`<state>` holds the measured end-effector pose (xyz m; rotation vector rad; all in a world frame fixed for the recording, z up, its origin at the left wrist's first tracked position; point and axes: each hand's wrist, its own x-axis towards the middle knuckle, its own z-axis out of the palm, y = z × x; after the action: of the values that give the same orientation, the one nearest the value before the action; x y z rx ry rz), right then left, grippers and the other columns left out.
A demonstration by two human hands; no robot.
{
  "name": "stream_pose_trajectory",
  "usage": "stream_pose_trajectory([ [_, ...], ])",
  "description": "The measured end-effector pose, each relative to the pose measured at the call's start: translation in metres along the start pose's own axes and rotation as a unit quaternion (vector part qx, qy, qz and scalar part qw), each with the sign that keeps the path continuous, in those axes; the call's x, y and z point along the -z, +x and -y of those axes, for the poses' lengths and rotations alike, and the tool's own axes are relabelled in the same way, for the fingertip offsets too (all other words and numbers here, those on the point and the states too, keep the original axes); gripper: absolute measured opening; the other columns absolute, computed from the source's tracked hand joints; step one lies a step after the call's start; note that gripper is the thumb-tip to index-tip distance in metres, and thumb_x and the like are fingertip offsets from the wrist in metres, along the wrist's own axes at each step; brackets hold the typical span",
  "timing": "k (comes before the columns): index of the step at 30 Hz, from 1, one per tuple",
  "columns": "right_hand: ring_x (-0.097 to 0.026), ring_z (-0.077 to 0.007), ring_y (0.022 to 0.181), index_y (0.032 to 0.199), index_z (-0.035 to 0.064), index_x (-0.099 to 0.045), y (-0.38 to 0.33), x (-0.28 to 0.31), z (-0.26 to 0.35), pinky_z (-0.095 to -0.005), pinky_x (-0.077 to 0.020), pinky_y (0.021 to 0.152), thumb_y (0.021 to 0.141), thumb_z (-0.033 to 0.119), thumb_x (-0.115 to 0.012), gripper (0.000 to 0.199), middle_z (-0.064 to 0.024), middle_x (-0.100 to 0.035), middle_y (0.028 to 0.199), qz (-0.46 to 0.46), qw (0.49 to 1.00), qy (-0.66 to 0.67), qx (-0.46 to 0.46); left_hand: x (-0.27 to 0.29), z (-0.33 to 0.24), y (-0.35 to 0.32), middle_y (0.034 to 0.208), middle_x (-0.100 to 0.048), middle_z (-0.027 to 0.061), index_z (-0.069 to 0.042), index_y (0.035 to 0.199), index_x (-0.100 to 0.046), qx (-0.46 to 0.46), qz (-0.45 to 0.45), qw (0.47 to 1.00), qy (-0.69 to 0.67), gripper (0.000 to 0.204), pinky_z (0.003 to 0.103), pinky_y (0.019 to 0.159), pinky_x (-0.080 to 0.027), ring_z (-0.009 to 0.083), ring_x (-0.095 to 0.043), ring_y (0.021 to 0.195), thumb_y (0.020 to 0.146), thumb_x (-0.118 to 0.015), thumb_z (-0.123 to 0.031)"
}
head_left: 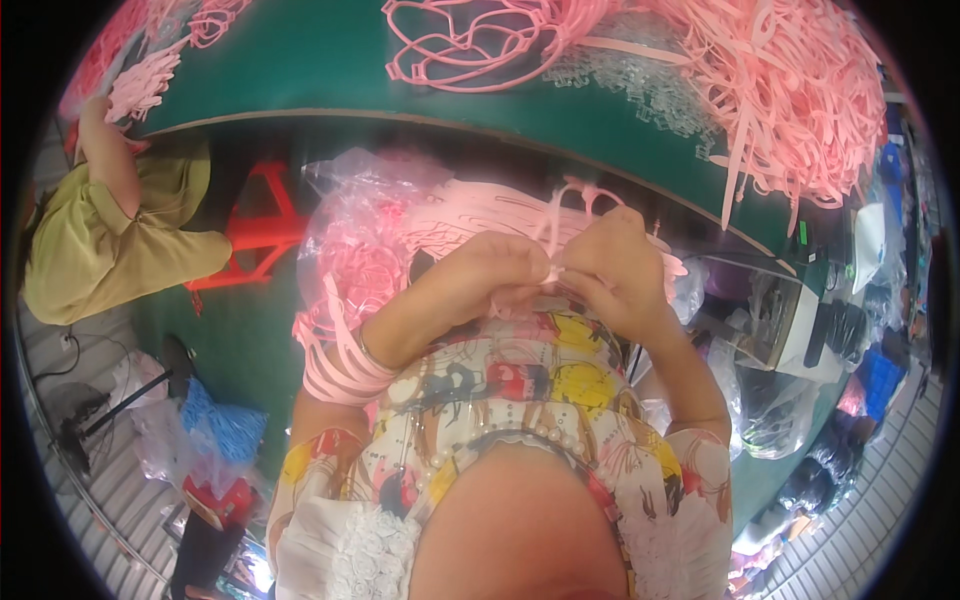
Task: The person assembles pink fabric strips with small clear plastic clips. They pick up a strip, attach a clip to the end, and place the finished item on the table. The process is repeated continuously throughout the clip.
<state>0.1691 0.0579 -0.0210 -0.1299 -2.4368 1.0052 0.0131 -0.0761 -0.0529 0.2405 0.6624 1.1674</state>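
My left hand [508,268] and my right hand [618,262] meet in front of my chest. Both are closed, fingertips pinched on a thin pink strap [554,228], part of which loops up between them. The exact spot they grip is hidden by the fingers. Several pink bands [338,365] hang around my left forearm. Just beyond my hands, a bundle of flat pink straps [455,212] lies across my lap. Beside it on the left, a clear plastic bag [335,215] holds more pink pieces.
The green table [300,75] bears a large heap of pink straps [800,90], small clear plastic pieces [640,85] and pink looped straps [470,50]. A red stool [265,235] stands left, near another person in a green garment [110,245]. Plastic bags [775,415] crowd the right.
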Motion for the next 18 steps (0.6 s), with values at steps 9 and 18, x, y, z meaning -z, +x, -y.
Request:
stream_pose_trajectory([
  [9, -0.058, -0.0219, 0.078, 0.087, 0.0053, -0.067, 0.018, 0.020, 0.002, -0.0353, -0.0396, 0.082, 0.074, 0.008, -0.069, 0.014, -0.0065, -0.065, 0.084, 0.108, 0.979, 0.134, -0.113, -0.008, -0.015, -0.009, 0.066, -0.057, 0.0042, 0.002, 0.087, -0.061, -0.020, -0.039, 0.992, 0.115, 0.013, 0.022, 0.048, -0.033, 0.0077, -0.049, 0.055, 0.085, -0.061, -0.010],
  [18, -0.059, -0.0094, 0.081, 0.093, 0.0008, -0.065, 0.028, 0.017, -0.029, -0.0239, -0.0461, 0.073, 0.080, 0.007, -0.068, 0.014, -0.0035, -0.066, 0.091, 0.191, 0.819, 0.484, -0.241, -0.019, -0.020, -0.002, 0.074, -0.060, 0.0130, 0.001, 0.093, -0.062, -0.442, -0.133, 0.549, 0.697, 0.017, 0.032, 0.058, -0.044, 0.0234, -0.058, 0.062, 0.077, -0.065, -0.003],
])
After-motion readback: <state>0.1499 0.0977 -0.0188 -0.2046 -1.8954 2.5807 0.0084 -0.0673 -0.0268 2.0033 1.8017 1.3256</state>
